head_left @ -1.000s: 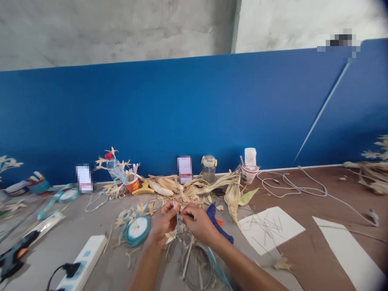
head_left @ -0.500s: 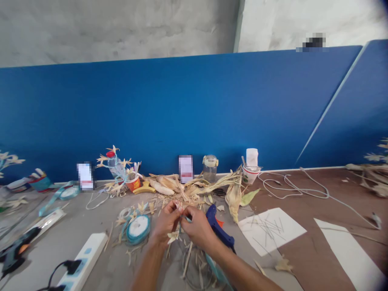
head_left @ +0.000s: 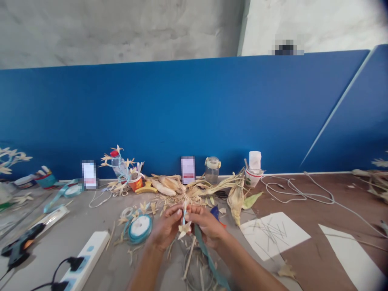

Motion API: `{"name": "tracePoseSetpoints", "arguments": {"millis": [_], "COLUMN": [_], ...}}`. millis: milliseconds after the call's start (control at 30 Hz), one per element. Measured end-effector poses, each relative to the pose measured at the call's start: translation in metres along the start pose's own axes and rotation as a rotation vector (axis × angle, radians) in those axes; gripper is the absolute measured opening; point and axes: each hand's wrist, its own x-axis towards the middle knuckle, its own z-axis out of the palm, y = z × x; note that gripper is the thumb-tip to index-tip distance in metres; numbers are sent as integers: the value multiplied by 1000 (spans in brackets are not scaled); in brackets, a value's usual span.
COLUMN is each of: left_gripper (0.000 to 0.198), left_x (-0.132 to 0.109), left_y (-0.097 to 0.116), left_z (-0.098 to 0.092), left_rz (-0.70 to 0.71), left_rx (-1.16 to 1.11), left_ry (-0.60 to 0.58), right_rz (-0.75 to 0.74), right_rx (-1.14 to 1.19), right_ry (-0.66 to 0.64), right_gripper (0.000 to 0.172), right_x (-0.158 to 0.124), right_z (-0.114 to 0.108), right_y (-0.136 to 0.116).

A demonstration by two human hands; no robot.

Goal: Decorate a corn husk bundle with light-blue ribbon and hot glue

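Between my hands is a small pale flower [head_left: 184,230], apparently of dried corn husk, tipped downward on a stem wrapped in light blue ribbon. My left hand [head_left: 166,228] pinches the stem from the left, thumb and fingers closed. From the other side, my right hand [head_left: 207,226] has its fingers closed at the ribbon-wrapped stem. A loose length of blue ribbon [head_left: 209,258] hangs from beneath the right hand toward the table's near edge. Behind that hand, a blue glue gun [head_left: 215,212] is mostly hidden.
Dried corn husks [head_left: 169,185] lie across the back. A ribbon spool [head_left: 140,228] sits left, near a white power strip [head_left: 87,258] and a black glue gun [head_left: 22,244]. Thin wires rest on white paper [head_left: 280,230] at right. A clear jar [head_left: 212,171] stands behind.
The hands have turned and moved slightly apart, bringing the flower and its blue-wrapped stem into view between them. The right hand now covers most of the blue glue gun. The view has shifted slightly.
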Motion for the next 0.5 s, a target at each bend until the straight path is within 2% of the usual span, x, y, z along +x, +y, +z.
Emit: {"name": "tracePoseSetpoints", "arguments": {"millis": [100,233,367,500], "left_gripper": [17,19,20,18], "left_x": [-2,-2,0,2], "left_y": [2,3,1,1], "left_z": [-1,-3,-6,-4], "left_rz": [-35,-36,-39,-26], "left_rx": [34,46,37,25], "left_ry": [-51,-107,-108,-81], "right_rz": [-15,-28,-43,-94], "right_rx": [11,-22,-68,-219], "right_ry": [-53,-51,-3,111], "right_gripper": [21,22,24,25], "right_x": [0,0,1,6], "right_z": [1,4,5,3], "right_y": [0,-2,-2,3]}}
